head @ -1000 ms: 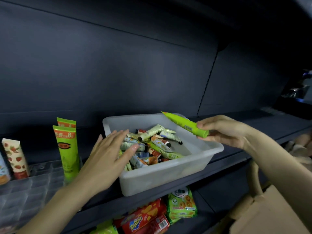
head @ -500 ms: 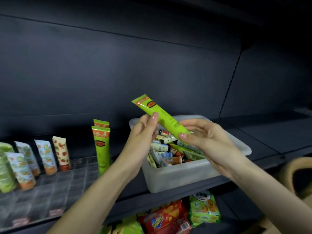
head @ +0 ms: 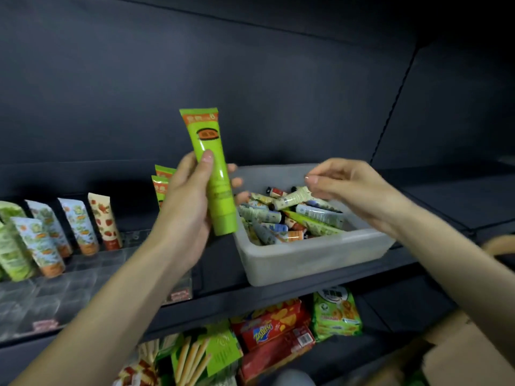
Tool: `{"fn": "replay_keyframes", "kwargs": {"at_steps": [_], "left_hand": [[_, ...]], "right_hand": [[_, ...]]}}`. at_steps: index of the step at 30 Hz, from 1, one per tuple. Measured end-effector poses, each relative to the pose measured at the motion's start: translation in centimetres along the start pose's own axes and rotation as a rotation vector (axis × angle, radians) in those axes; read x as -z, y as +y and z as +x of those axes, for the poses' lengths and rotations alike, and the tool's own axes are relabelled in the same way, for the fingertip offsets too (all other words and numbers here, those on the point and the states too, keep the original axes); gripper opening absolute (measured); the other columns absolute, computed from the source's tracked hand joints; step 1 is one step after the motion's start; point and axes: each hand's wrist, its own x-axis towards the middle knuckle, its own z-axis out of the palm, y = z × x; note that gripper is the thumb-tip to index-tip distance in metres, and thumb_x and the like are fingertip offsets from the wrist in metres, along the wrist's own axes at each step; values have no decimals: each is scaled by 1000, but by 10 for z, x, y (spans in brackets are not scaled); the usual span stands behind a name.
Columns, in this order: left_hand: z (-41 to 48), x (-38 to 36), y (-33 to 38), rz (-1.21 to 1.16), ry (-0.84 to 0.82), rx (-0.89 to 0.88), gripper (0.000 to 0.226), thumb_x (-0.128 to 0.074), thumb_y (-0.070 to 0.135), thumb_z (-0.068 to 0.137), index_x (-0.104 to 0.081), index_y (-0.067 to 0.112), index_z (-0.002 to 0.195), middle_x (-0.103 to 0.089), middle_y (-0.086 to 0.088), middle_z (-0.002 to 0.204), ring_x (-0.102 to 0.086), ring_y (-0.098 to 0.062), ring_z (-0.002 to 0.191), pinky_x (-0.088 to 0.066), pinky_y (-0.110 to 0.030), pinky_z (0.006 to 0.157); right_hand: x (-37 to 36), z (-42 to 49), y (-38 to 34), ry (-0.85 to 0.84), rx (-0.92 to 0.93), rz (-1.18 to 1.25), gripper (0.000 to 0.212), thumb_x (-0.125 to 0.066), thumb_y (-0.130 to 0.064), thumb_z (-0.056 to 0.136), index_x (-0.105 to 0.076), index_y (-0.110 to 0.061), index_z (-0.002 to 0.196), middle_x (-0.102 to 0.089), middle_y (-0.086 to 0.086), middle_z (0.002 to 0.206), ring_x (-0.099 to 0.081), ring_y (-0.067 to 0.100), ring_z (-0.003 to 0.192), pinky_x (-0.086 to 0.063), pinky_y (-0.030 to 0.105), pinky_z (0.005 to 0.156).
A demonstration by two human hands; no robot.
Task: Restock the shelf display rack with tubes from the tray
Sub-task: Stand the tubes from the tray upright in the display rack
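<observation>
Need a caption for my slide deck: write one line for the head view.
Left hand holds a green tube cap down beside the tray; right hand hovers empty above it.

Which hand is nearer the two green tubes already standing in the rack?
Left. The left hand, gripping a green tube, is right beside the standing green tubes, partly covering them. The right hand is off to their right, above the tray, holding nothing.

Racked green tubes (head: 162, 180) half behind left hand (head: 186, 210)
</observation>
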Motion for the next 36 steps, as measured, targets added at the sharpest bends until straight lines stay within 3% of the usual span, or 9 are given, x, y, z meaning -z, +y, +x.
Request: {"fn": "replay_keyframes", "kwargs": {"at_steps": [6,11,14,19,23,27,30,34,36], "left_hand": [[-16,18,-7,63,-35,78,18,-43,23,101,-58,14,98,-68,-6,86,-66,-13,61,-59,-32,63],[-19,23,-12,95,-36,70,19,-43,22,100,-60,14,99,-71,-3,77,-66,-15,61,-59,-33,61],[-18,29,-12,131,-35,61,20,-43,23,99,-62,16,104,-73,-1,79,-68,-15,64,-61,-32,63],[-17,36,-14,140,-24,67,22,-45,24,96,-63,17,106,-74,-2,83,-69,-16,67,-60,-30,60],[-15,39,-15,125,-33,67,23,-45,24,95,-63,16,107,-75,-2,85,-69,-15,67,-61,-32,62],[-15,35,-16,96,-55,70,22,-44,22,97,-62,14,106,-73,-3,81,-68,-15,63,-60,-35,64],[-14,34,-17,80,-57,88,22,-44,22,98,-61,11,105,-74,-6,85,-69,-17,66,-61,-34,61],[-11,33,-17,59,-51,109,22,-42,22,99,-60,9,104,-75,-14,96,-74,-26,81,-62,-38,65],[-12,31,-18,53,-59,116,23,-41,22,100,-58,9,107,-75,-13,98,-73,-27,88,-60,-42,72]], "right_hand": [[4,33,46,-356,-330,-391,41,-63,-29,89,-65,7,107,-65,25,112,-63,30,109,-53,32,94],[-26,54,51,-520,-374,-643,46,-58,-55,85,-68,-13,100,-62,-6,98,-57,9,94,-48,27,93],[-35,65,54,-553,-460,-673,39,-58,-60,83,-64,-21,84,-54,-12,83,-50,6,81,-44,27,84],[-34,70,53,-551,-623,-542,74,-57,-62,80,-53,-7,129,-45,-1,143,-37,16,131,-40,30,95],[-35,70,56,-532,-668,-442,76,-57,-55,83,-40,-6,139,-43,0,146,-36,18,136,-38,30,99],[-28,71,59,-548,-691,-323,49,-64,-33,87,-57,1,122,-61,9,119,-57,18,104,-49,29,89],[-21,69,60,-513,-679,-341,39,-70,-21,84,-64,0,116,-62,7,119,-56,17,108,-48,30,93],[-9,61,49,-493,-672,-325,19,-67,-13,87,-69,-8,105,-68,3,98,-62,9,84,-53,16,67],[-2,56,43,-467,-647,-260,15,-67,-11,86,-69,-10,100,-69,3,96,-62,10,87,-52,20,78]]}}
